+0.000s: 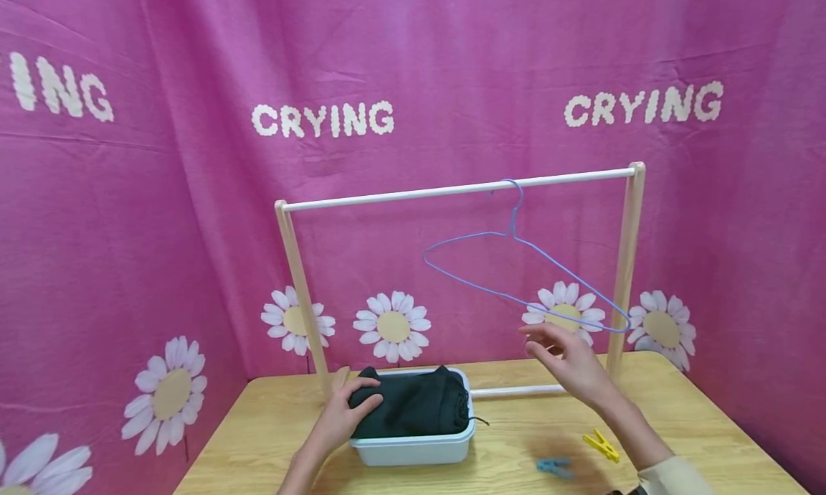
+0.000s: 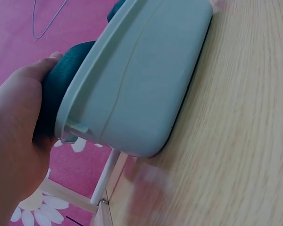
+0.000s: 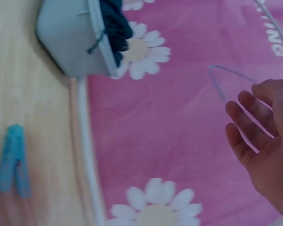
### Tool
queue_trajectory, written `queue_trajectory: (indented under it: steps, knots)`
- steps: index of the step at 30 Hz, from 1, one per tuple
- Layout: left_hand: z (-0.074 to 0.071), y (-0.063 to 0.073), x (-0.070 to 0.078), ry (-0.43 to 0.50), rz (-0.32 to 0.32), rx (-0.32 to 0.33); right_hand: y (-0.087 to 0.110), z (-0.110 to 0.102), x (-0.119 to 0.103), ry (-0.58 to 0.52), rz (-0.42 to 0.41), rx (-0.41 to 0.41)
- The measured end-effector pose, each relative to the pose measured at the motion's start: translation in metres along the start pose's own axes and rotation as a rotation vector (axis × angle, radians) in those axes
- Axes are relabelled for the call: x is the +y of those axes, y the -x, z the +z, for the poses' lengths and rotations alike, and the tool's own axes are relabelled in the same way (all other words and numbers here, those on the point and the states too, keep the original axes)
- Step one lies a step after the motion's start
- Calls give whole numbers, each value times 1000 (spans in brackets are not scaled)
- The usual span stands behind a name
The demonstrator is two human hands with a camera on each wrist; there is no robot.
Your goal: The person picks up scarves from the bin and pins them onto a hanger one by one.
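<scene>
In the head view, a dark garment with a drawstring (image 1: 413, 407) lies bunched in a pale blue-grey tub (image 1: 413, 452). My left hand (image 1: 342, 412) holds the garment's left end, thumb and forefinger over the fabric; the left wrist view hides the other fingertips. A thin blue wire hanger (image 1: 512, 226) hangs by its hook from the rack's white rail (image 1: 400, 195). Just below its lower bar, my right hand (image 1: 574, 366) is in the air with loosely bent fingers and nothing in them. The right wrist view shows the fingers (image 3: 250, 125) spread a little apart.
A blue clothes peg (image 1: 553, 468) and a yellow clothes peg (image 1: 601, 446) lie on the wooden table (image 1: 510, 437), near my right forearm. The rack's wooden posts (image 1: 626, 265) stand behind the tub, joined by a low white bar (image 1: 516, 392). A pink flowered curtain (image 1: 439, 64) surrounds the table.
</scene>
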State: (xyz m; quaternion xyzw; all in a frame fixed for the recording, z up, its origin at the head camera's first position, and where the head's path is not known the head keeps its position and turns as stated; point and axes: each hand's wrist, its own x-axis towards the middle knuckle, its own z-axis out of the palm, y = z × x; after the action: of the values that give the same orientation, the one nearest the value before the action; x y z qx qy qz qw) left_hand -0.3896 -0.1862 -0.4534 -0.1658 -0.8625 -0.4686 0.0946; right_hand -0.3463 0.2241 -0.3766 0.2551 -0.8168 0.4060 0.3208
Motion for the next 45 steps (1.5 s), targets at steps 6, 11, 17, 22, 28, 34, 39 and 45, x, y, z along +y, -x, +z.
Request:
queue_trajectory:
  steps: [6, 11, 17, 22, 28, 34, 39, 45]
  knots:
    - [6, 1, -3, 0, 1, 8, -5, -22, -23, 1, -108, 79]
    - [7, 0, -1, -11, 19, 34, -12, -39, -32, 7, -110, 89]
    - [3, 1, -1, -12, 22, 43, -18, -57, -34, 56, -195, 163]
    - [3, 0, -1, -15, 30, 30, -22, -74, -31, 66, -357, 314]
    - [4, 0, 0, -11, 47, 44, -25, -89, -20, 179, -422, 327]
    - [4, 2, 0, -9, 54, 43, -20, -96, -3, 296, -386, 268]
    - [3, 2, 0, -7, 61, 50, -15, -98, 10, 406, -309, 178]
    - [3, 1, -1, -16, 61, 40, -10, -97, 21, 517, -295, 100]
